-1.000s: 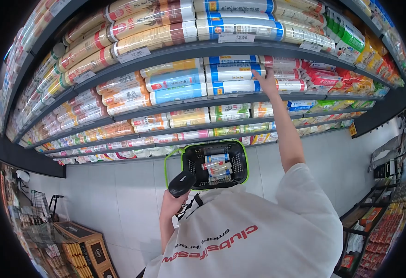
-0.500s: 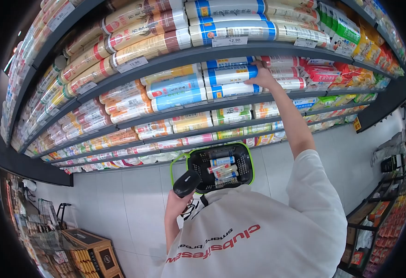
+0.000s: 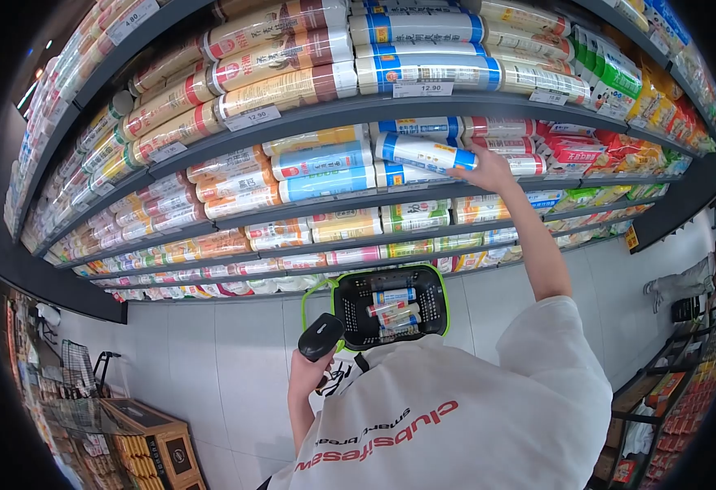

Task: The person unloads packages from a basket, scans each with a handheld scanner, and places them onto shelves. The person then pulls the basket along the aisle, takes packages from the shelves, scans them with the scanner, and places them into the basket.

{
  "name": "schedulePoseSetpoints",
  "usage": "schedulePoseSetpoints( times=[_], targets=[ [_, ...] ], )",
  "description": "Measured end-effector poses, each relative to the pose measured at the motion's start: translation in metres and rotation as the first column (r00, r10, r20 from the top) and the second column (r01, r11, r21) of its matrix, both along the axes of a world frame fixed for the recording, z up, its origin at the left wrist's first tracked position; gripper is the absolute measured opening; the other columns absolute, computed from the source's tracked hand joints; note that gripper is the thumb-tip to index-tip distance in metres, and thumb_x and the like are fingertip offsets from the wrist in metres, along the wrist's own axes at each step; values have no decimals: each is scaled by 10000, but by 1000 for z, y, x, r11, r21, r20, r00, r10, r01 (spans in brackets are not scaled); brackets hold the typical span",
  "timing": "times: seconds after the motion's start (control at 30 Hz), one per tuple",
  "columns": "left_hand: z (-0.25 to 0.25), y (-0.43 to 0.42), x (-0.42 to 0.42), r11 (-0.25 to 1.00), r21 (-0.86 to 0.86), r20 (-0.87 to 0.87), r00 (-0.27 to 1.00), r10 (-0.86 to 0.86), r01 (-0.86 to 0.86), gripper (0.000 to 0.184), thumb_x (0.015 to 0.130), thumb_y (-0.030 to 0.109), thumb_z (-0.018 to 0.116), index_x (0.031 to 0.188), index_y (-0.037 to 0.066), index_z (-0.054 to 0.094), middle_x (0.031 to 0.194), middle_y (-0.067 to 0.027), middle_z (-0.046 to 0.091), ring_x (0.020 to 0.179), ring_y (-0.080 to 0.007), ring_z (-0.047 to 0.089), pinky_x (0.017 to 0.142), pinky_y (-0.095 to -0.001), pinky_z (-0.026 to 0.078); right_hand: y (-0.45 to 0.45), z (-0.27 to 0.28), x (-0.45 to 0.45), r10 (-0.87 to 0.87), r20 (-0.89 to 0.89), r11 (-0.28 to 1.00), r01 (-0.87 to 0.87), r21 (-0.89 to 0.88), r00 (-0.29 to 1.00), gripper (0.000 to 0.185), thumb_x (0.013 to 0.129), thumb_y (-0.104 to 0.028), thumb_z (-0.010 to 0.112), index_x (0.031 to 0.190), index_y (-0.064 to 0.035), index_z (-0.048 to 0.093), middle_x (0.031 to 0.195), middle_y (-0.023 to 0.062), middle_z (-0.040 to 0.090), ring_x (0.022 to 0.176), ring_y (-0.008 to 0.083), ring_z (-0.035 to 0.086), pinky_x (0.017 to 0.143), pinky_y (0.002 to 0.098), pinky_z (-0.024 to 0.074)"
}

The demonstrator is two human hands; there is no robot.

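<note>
At one o'clock, my right fingers [image 3: 462, 172] hold a blue-and-white tubular pack [image 3: 423, 153], tilted, by its right end. At seven, my left fingers [image 3: 317, 365] grip a black handheld device [image 3: 321, 336] beside the basket [image 3: 347, 314].

The noodle roll [image 3: 426, 153] is white with blue ends (a yellow patch sits near one). The basket [image 3: 353, 297] is black with a bright green rim. Red and black lettering marks the white shirt [image 3: 489, 384].
</note>
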State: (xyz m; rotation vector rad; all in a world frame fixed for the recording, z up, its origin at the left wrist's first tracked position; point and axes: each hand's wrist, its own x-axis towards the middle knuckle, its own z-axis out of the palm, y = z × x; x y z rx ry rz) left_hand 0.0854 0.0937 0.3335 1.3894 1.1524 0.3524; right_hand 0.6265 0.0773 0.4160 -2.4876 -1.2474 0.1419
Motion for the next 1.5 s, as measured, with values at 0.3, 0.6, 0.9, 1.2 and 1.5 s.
schedulePoseSetpoints(
  times=[0.3,0.6,0.9,1.2,1.5],
  targets=[
    [-5,3,9,999,4,3,999,-54,54,144,831,135,727,885,7,691,657,-15,637,544,-72,563,510,-245,445,-42,-94,-62,284,-941,908,366,201,-187,725,871,-568,627,1297,2,482,1083,184,640,961,285,668,935,436,545],
    [7,16,19,986,42,2,987,-163,163,134,839,114,721,894,-2,682,670,-21,635,560,-75,566,521,-252,457,2,-90,-154,557,-819,710,591,384,-137,552,871,-353,715,1235,-18,470,1113,113,612,1022,234,651,934,411,546],
    [6,11,14,988,17,-3,988,-154,154,143,841,129,723,902,4,689,658,-14,628,557,-73,566,519,-245,456,82,-58,-87,322,-940,853,396,339,111,609,896,-465,643,1243,20,521,1015,164,692,924,245,708,786,318,568],
    [2,13,1,998,11,-21,998,-65,65,170,829,164,735,894,12,693,653,-16,635,548,-75,568,516,-247,453,55,-74,4,-355,41,744,256,617,934,562,746,-388,778,1083,20,591,1099,257,633,1024,371,635,868,423,501],
    [-9,16,5,998,-13,-3,999,-55,54,132,829,119,727,886,14,672,656,-13,621,543,-78,560,505,-248,448,59,-54,16,-264,-196,871,321,372,944,992,741,-699,656,1265,118,447,1222,311,540,1169,416,549,976,446,449]
  ],
)
